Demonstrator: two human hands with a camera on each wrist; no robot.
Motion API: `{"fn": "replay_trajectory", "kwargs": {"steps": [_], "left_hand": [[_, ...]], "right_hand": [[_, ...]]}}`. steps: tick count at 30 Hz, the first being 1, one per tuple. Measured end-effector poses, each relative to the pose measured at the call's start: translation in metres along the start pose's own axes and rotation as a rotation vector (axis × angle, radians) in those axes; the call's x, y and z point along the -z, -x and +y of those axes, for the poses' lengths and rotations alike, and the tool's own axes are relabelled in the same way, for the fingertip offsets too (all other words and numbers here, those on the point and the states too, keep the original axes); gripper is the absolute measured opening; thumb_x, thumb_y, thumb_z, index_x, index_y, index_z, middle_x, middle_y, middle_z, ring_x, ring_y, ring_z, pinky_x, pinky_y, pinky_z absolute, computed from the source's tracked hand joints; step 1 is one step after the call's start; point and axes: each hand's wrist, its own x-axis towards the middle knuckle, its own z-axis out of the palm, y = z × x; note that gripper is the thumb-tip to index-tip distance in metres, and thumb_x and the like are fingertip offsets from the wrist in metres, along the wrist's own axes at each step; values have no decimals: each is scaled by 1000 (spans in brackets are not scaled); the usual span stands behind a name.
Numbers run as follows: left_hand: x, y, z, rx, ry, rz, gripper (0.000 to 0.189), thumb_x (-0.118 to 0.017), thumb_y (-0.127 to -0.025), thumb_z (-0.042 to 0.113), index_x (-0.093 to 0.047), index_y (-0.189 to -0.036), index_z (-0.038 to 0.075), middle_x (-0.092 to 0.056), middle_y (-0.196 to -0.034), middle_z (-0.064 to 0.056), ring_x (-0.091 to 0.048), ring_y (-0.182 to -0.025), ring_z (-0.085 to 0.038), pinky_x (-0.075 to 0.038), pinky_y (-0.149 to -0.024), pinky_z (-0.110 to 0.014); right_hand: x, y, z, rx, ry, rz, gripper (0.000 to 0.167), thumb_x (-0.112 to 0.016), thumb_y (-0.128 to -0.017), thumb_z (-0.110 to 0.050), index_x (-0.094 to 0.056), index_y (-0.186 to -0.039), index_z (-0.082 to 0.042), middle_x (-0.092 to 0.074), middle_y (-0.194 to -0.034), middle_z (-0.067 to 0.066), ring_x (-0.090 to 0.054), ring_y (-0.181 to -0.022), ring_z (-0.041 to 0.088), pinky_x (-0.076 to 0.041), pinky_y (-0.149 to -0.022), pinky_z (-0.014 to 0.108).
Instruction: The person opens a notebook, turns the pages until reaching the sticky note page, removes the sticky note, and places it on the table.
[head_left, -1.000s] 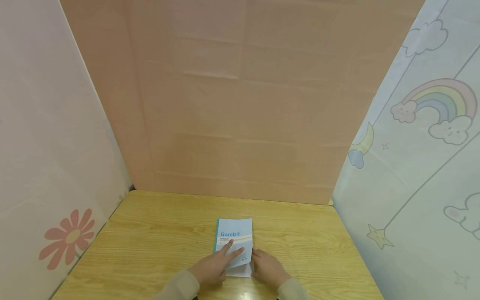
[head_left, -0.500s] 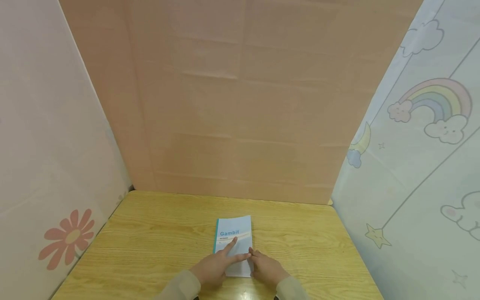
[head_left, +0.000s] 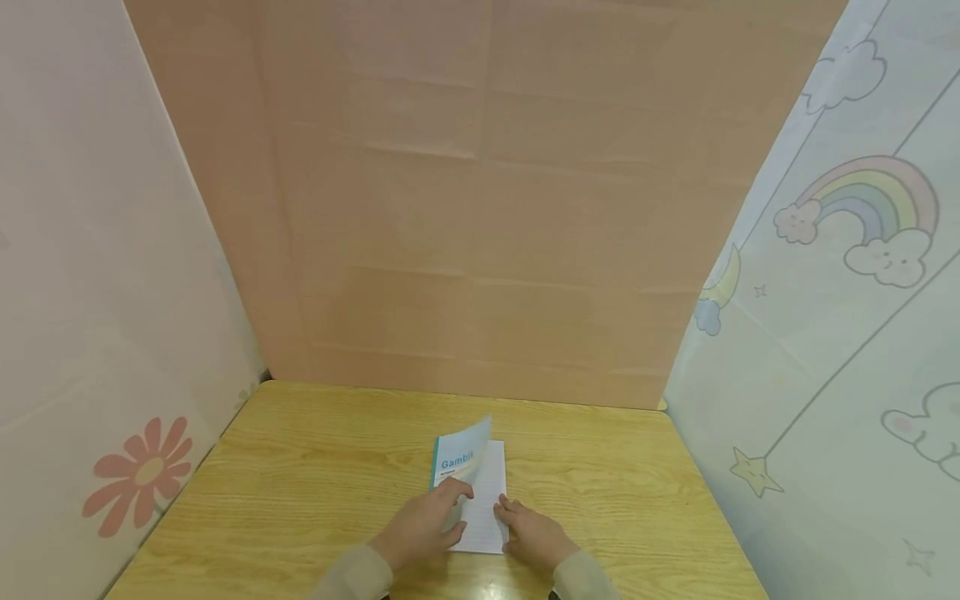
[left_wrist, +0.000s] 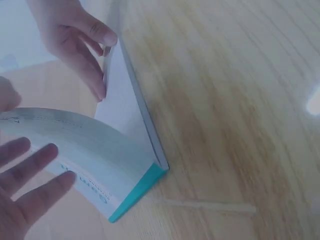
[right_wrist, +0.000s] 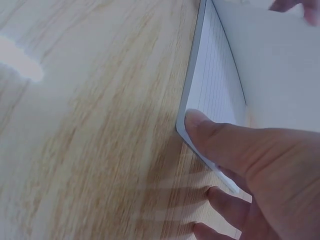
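Note:
A thin notebook (head_left: 487,517) lies on the table, its pale blue cover (left_wrist: 95,150) lifted and bowed toward its teal spine (left_wrist: 137,192). Printed on the cover is the word Gambit. Beneath it a white ruled page (right_wrist: 210,75) shows. My left hand (head_left: 418,518) holds the cover near its free edge; in the left wrist view several fingers spread along the outer face. My right hand (head_left: 534,533) grips the notebook's lower right side, its thumb (right_wrist: 215,137) pressing the page near the corner. Part of the cover is hidden behind the left hand in the head view.
The notebook is on a yellow wood-grain table (head_left: 337,450). A tan sheet (head_left: 465,250) hangs behind its far edge. Pale patterned cloths stand at the left (head_left: 90,292) and right (head_left: 825,350), bordering the table.
The cover has risen from nearly flat and swung left, exposing the ruled page. My left fingers have moved from lying spread on the cover to its free edge. The right hand stays put.

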Motion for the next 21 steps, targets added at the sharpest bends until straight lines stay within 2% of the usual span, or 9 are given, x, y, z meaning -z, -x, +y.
{"fn": "replay_trajectory", "kwargs": {"steps": [3, 7, 10, 11, 13, 16, 18, 21], "left_hand": [[7, 5, -4, -41, -7, 146, 33, -70, -88, 19, -51, -115, 16, -65, -104, 1, -64, -83, -5, -51, -63, -12], [17, 10, -10, -91, -88, 353, 26, -75, -81, 9, -57, -100, 12, -63, -87, 5, -60, -70, 0, -46, -56, -5], [27, 13, -14, -73, -161, 454, 28, -77, -74, 2, -58, -92, 10, -61, -84, 5, -56, -62, 0, -41, -50, -3], [30, 15, -16, -62, -197, 466, 28, -77, -72, 1, -59, -92, 10, -61, -86, 3, -54, -59, 0, -40, -49, -2], [36, 18, -20, -55, -284, 489, 32, -77, -68, -1, -63, -95, 8, -63, -96, -4, -59, -66, -6, -45, -52, -6], [43, 23, -26, -74, -465, 483, 41, -76, -64, 0, -67, -103, 7, -63, -115, -12, -66, -85, -18, -58, -70, -21], [47, 27, -29, -100, -582, 464, 48, -76, -61, 1, -68, -108, 7, -61, -126, -15, -63, -108, -29, -56, -91, -36], [49, 33, -34, -111, -693, 388, 50, -78, -63, 3, -68, -112, 8, -60, -132, -12, -56, -123, -32, -46, -104, -48]], "right_hand": [[-1, 0, 1, -2, 2, -6, 62, -75, -80, -26, -55, -137, -9, -48, -146, 11, -54, -127, 32, -49, -99, 45], [-2, 0, 1, 2, -10, -12, 64, -75, -81, -27, -53, -138, -9, -47, -147, 12, -53, -127, 33, -48, -101, 47], [-2, 0, 1, 5, -14, -12, 64, -74, -81, -27, -53, -138, -9, -46, -147, 11, -52, -128, 33, -47, -102, 47], [-2, -1, 1, 5, -14, -13, 63, -74, -81, -27, -53, -138, -9, -46, -147, 11, -52, -128, 33, -47, -102, 47], [-2, -1, 0, 1, -11, -12, 63, -74, -81, -27, -53, -138, -9, -46, -147, 11, -52, -128, 33, -47, -102, 47], [-1, 0, -2, -8, -16, -18, 63, -74, -82, -26, -53, -138, -9, -46, -147, 11, -51, -128, 33, -47, -102, 47], [1, 0, -3, -14, -17, -21, 63, -74, -81, -26, -53, -138, -9, -46, -147, 11, -51, -128, 34, -47, -102, 47], [2, -1, -4, -16, -13, -26, 63, -74, -81, -26, -53, -138, -9, -46, -147, 12, -51, -128, 34, -47, -102, 48]]}}
